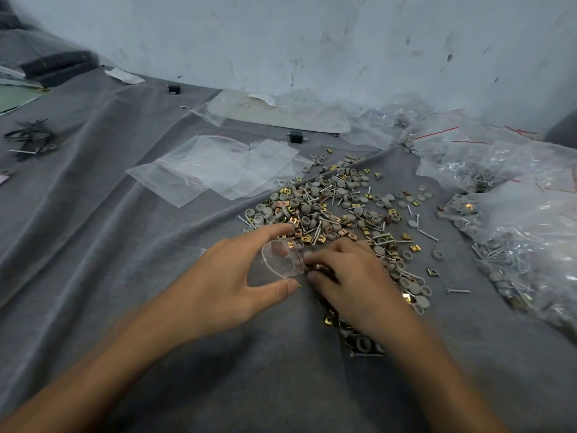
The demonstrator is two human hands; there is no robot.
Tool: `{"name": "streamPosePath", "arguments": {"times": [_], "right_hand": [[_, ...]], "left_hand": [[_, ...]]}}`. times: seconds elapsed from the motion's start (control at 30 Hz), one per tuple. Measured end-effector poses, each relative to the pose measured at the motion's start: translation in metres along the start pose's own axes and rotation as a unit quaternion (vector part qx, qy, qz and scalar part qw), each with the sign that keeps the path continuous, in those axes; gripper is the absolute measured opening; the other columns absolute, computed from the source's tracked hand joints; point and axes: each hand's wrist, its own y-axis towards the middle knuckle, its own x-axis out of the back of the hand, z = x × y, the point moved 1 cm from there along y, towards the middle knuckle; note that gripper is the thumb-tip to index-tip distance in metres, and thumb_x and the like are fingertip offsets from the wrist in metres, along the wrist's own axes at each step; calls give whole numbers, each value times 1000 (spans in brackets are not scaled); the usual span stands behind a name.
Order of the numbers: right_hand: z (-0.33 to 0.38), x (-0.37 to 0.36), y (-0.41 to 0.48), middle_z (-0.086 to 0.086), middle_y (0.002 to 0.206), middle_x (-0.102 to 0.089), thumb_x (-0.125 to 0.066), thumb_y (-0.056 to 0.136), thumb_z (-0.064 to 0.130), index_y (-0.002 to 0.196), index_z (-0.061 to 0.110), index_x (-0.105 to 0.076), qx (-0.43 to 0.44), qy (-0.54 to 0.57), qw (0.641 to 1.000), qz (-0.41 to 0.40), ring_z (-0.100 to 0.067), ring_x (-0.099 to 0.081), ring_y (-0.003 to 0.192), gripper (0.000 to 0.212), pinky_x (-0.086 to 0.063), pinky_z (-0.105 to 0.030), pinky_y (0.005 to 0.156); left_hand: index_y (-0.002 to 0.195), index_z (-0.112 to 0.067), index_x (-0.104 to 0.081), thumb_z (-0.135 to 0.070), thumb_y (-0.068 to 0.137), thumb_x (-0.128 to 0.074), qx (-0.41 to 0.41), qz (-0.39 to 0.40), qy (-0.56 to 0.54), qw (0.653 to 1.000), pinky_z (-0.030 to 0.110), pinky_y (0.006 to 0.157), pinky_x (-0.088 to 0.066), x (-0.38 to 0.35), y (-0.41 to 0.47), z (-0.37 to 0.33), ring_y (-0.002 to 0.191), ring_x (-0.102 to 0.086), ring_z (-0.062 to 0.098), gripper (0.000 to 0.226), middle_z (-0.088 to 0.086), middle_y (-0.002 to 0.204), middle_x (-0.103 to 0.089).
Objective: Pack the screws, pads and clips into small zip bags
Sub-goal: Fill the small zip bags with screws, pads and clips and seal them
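Open grey cloth (93, 245) runs wide on the near and left side of the desk, plenty of room there, wrinkled but bare. The far edge meets a scuffed wall (312, 42), and a white board (281, 114) under loose plastic lies against it.

Centre right, the pile (327, 207) spreads out: grey pads (316, 189), brass clips (293, 219) and screws (427, 235) all mixed, trailing down under the right forearm.

The left hand (224, 276) holds a small bag (281, 260) just left of the pile, thumb below and forefinger above, fingers spread wide round its mouth, which bows open. The bag looks nearly empty; its contents are hard to make out.

The right hand (349, 276) sits at that mouth, fingers curled narrow, with brass showing at the tips. Whether it truly pinches a clip I cannot tell.

Flat empty bags (212, 170) lie beyond the left hand, well apart from it. Filled bags (515, 232) crowd the right edge, showing pads and screws through the plastic. Black ties (31, 139) lie far left.
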Motion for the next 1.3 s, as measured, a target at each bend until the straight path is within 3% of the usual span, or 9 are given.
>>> {"name": "streamPosePath", "arguments": {"times": [0.27,0.4,0.5,0.63,0.73,0.83,1.03,1.13,1.3], "right_hand": [[-1,3,2,12,114,-56,-55,102,39,115,32,-67,-15,-22,999,-32,-11,-44,113,19,-36,-29,91],[-1,13,0,20,98,-55,-62,98,37,98,34,-66,-5,136,987,-88,-2,-52,93,5,-43,-22,77],[5,17,-4,7,92,-65,-66,96,35,97,35,-71,8,308,948,-76,-11,-61,77,5,-53,-25,59],[12,17,-7,8,103,-71,-68,95,31,110,37,-76,58,371,926,-22,-12,-68,91,18,-56,-27,76],[10,17,-7,9,89,-72,-65,97,30,113,40,-74,50,399,915,-33,-5,-64,76,21,-52,-25,63],[1,22,-6,10,77,-68,-65,99,24,106,40,-75,18,402,912,-80,3,-57,68,20,-45,-15,60],[-7,28,-6,3,81,-70,-64,99,24,103,37,-76,8,389,917,-88,0,-58,69,18,-47,-16,61],[-12,30,-6,2,79,-69,-63,99,22,104,34,-76,7,368,925,-98,1,-55,65,17,-43,-11,57],[-31,33,-4,10,88,-68,-63,98,26,105,36,-72,-20,247,963,-101,-8,-62,80,15,-49,-26,67]], "left_hand": [[149,-42,-39,-59,84,-71,-3,3,0,1000,23,112,-36,1,-1,1,136,-41,-8,75,-26,148,-48],[149,-43,-38,-60,81,-71,-5,3,-2,1000,29,114,-37,1,0,1,137,-41,-7,78,-26,148,-47],[151,-41,-36,-62,80,-69,-4,12,11,1000,32,115,-37,-1,0,2,139,-40,-3,81,-26,150,-44],[150,-39,-39,-57,82,-72,-14,7,-3,1000,27,112,-40,-1,3,1,132,-46,-7,78,-25,145,-51],[144,-32,-50,-54,79,-69,-11,-35,-96,995,13,98,-45,10,5,1,116,-59,-8,71,-21,122,-68],[135,-32,-57,-50,84,-72,45,-78,-259,962,19,90,-52,32,8,8,108,-68,2,56,-13,118,-73],[121,-14,-64,-41,93,-59,92,-137,-548,820,32,81,-58,66,13,25,98,-70,13,40,0,114,-72],[122,-14,-64,-45,92,-57,98,-151,-536,825,31,86,-57,73,13,34,103,-67,13,44,0,114,-70],[115,-20,-71,-50,83,-74,82,-172,-473,860,27,86,-55,80,10,39,102,-67,13,44,-1,112,-73]]}}
